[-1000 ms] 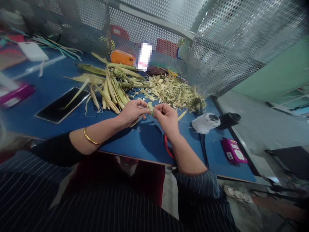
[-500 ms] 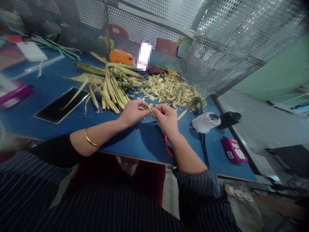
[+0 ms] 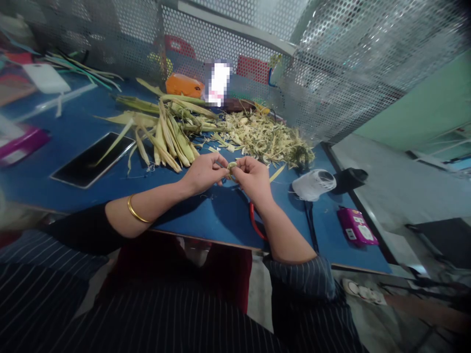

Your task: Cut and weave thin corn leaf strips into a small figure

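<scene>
My left hand point(image 3: 206, 172) and my right hand point(image 3: 253, 177) meet over the blue table point(image 3: 176, 213), fingertips pinched around a small pale-green piece of corn husk point(image 3: 231, 166). The fingers hide most of that piece. Long pale husk leaves point(image 3: 171, 135) lie in a bunch beyond my left hand. Behind my right hand spreads a heap of husk scraps point(image 3: 263, 135). Partly under my right wrist is a red curved handle point(image 3: 255, 220), perhaps of scissors. A narrow husk strip point(image 3: 277, 173) sits just right of my right hand.
A dark tablet-like slab point(image 3: 93, 159) lies at left, a husk strip across it. At right are a white thread spool point(image 3: 314, 185), a black cylinder point(image 3: 349, 180) and a purple packet point(image 3: 356, 225). An orange packet point(image 3: 184, 85) and a lit phone point(image 3: 220, 83) stand before a perforated metal screen point(image 3: 228, 37).
The husk piece between my fingertips has changed from an upright shape to a more curled, rounded one. My hands stay nearly in place, closed on it.
</scene>
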{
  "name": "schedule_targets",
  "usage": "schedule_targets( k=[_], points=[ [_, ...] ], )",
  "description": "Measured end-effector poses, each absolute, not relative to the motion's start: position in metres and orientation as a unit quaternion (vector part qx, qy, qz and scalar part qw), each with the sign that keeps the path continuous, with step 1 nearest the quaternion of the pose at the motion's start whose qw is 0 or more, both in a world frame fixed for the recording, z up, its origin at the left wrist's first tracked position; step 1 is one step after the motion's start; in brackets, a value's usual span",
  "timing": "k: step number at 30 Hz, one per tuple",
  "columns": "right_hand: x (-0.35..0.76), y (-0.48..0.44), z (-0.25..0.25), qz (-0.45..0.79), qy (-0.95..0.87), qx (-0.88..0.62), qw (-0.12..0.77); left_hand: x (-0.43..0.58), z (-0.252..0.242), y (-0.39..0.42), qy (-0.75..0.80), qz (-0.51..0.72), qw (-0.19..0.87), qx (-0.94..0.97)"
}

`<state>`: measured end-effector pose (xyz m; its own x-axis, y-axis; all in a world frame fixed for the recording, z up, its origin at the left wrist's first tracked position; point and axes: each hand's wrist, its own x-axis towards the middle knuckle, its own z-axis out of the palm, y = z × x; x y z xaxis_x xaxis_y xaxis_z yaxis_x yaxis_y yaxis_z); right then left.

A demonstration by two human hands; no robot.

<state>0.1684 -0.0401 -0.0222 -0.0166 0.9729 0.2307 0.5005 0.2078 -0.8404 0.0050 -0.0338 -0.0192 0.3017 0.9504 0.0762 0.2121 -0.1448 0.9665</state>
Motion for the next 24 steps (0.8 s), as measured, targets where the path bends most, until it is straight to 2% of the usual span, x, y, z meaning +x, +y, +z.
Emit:
schedule_targets(
  k=[8, 15, 24],
  points=[
    [0.166, -0.043, -0.019, 0.209, -0.669, -0.602, 0.381, 0.005, -0.019, -0.036, 0.447, 0.397, 0.427, 0.678],
    [0.165, -0.045, -0.016, 0.201, -0.668, -0.614, 0.368, 0.008, -0.025, -0.032, 0.437, 0.401, 0.460, 0.661],
    [0.163, -0.043, -0.021, 0.202, -0.652, -0.612, 0.399, 0.010, -0.026, -0.033, 0.389, 0.418, 0.462, 0.679]
  ],
)
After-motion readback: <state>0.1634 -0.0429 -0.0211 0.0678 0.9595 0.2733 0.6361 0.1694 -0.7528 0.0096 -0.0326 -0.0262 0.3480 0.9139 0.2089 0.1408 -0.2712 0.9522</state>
